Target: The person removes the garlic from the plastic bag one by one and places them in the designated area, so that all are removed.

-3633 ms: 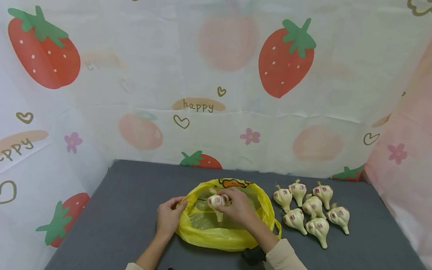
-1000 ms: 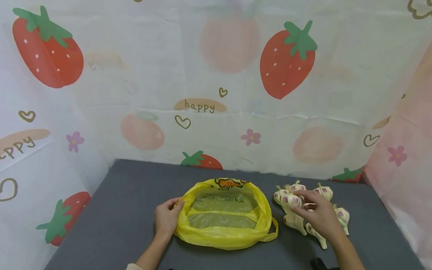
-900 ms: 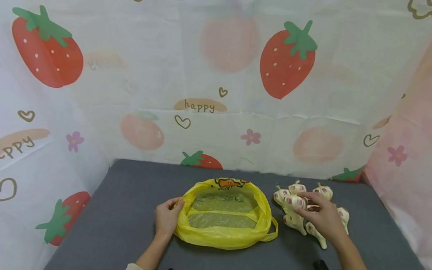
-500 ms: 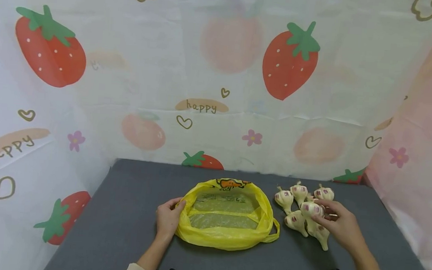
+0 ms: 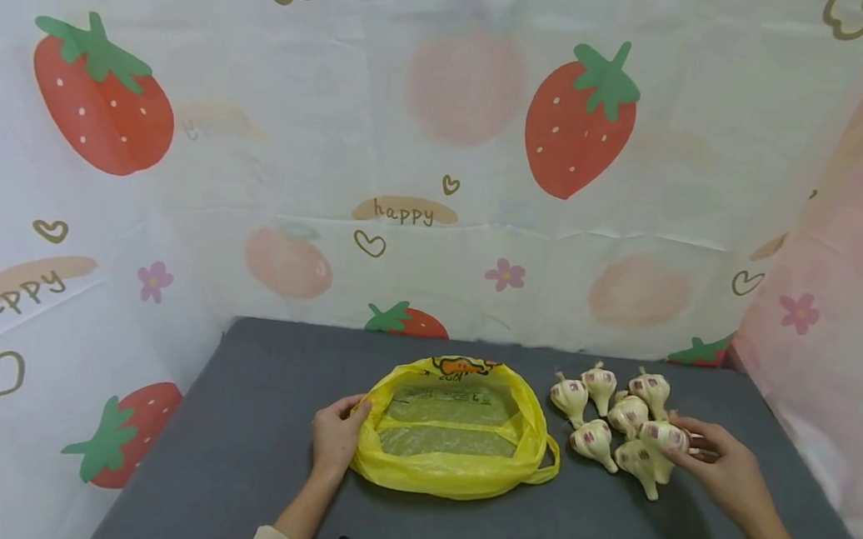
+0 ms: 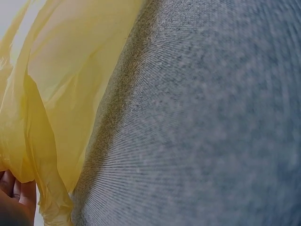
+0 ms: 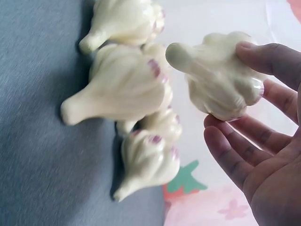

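Observation:
A yellow plastic bag (image 5: 435, 476) stands with its mouth spread wide, its crinkled inside showing in the head view. My left hand (image 5: 334, 440) pinches its left rim between thumb and fingers; the left wrist view shows a few fingers (image 6: 27, 195) behind the film. My right hand (image 5: 726, 470) holds a garlic bulb (image 5: 664, 437) with a smooth glossy surface and purple patches, thumb on one side, fingertips on the other. In the right wrist view this bulb (image 7: 221, 77) is raised off the table, stem pointing left. Several like bulbs (image 5: 627, 415) lie close below and left of it.
A dark grey cloth (image 5: 264, 408) covers the table. Behind it hangs a white sheet (image 5: 415, 285) printed with strawberries, and a pink sheet (image 5: 846, 365) closes the right side. A loop handle (image 5: 549, 461) sticks out from the bag toward the bulbs.
My right hand, over the bag with a garlic bulb 3.6 s ago, moved right to the bulbs. During the last second it carried the bulb rightward and nearer me over them. The left hand stayed put.

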`<action>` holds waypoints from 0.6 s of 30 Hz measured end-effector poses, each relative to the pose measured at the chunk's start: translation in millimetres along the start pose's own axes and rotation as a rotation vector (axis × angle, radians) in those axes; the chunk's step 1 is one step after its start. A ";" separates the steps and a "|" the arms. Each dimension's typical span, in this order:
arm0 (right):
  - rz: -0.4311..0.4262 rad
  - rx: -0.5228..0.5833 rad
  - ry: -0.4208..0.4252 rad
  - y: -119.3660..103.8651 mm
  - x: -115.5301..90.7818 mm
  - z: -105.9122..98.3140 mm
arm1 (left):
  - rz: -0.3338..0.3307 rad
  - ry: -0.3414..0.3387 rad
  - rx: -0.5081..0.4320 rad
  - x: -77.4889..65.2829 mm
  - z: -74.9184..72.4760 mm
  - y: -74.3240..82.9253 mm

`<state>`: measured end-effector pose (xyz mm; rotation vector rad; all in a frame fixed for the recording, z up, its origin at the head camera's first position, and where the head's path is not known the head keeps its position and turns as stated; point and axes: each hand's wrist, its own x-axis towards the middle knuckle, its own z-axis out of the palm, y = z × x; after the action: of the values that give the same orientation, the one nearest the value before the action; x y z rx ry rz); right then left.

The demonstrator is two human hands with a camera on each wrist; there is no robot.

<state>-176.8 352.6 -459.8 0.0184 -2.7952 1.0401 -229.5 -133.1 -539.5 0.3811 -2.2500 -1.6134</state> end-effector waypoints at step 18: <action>0.111 -0.073 -0.105 28.2 -9.6 -10.2 | -0.015 -0.012 0.003 -0.8 -1.9 0.0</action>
<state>-167.7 380.2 -471.9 -0.0939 -2.9572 0.9876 -228.0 -134.4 -539.1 0.3913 -2.2645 -1.6239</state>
